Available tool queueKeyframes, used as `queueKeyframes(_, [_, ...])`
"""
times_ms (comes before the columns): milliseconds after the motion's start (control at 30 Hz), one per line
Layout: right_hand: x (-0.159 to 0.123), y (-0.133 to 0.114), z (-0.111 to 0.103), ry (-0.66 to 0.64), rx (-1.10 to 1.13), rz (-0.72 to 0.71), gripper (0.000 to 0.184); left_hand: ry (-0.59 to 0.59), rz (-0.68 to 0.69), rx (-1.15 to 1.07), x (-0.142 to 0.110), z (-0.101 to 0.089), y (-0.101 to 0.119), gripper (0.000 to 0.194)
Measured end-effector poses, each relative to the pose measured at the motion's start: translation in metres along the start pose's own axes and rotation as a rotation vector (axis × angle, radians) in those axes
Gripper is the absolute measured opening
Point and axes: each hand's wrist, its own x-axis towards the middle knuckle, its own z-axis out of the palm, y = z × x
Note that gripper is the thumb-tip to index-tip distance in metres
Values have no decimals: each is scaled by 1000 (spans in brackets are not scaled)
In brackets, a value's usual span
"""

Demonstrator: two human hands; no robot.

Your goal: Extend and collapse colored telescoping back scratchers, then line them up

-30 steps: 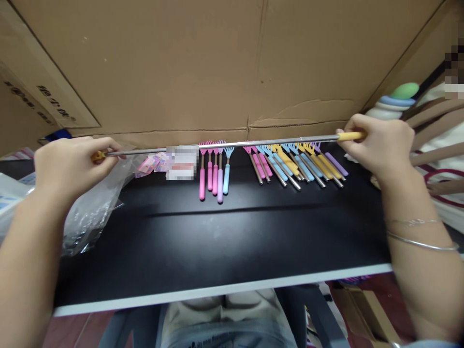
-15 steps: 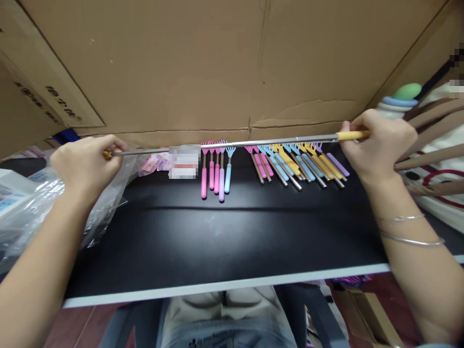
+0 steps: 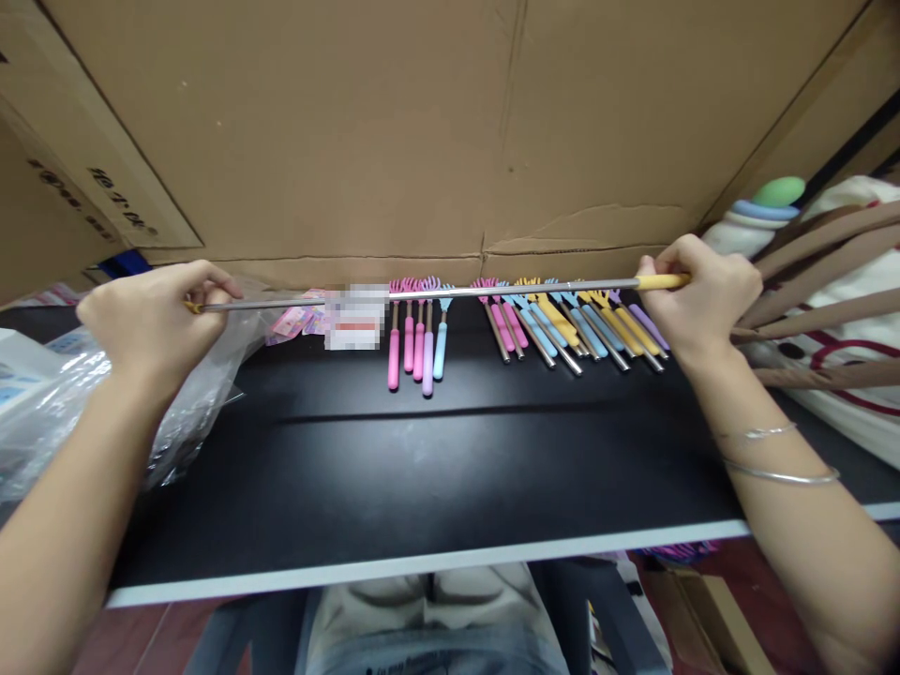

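Observation:
A telescopic back scratcher [image 3: 485,290] with a yellow grip spans level between my hands, its metal rod drawn out long. My left hand [image 3: 151,314] pinches its yellow head end, mostly hidden by the fingers. Around the yellow grip, my right hand [image 3: 703,291] is closed. Below the rod, several short back scratchers lie on the black table [image 3: 422,487]: a group with pink, purple and blue handles [image 3: 419,352] near the middle, and a row of pink, blue, yellow and purple ones [image 3: 577,323] to the right.
Cardboard [image 3: 337,131] walls stand behind the table. A clear plastic bag [image 3: 203,412] and a white box [image 3: 28,370] lie at left. Small pink cards [image 3: 295,319] lie beside a blurred white label. A bottle with a green top [image 3: 756,216] and a white bag [image 3: 844,347] stand at right.
My right hand has moved left, toward my left hand, and the extended rod looks shorter. My left hand has shifted slightly left. The scratchers on the table lie as before.

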Motion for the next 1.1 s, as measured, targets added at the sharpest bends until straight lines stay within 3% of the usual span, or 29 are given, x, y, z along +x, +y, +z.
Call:
queueKeyframes(267, [3, 3, 16, 128, 12, 48, 24, 94, -44, -12, -2, 0, 8, 30])
queueKeyframes(600, [-1, -2, 16, 108, 26, 53, 23, 127, -30, -8, -2, -1, 9, 28])
queueKeyframes(867, [-11, -18, 16, 40, 0, -16, 27, 16, 19, 11, -9, -3, 25, 28])
queueKeyframes(1100, [-29, -43, 22, -54, 31, -179, 20, -58, 97, 1, -19, -4, 45, 23])
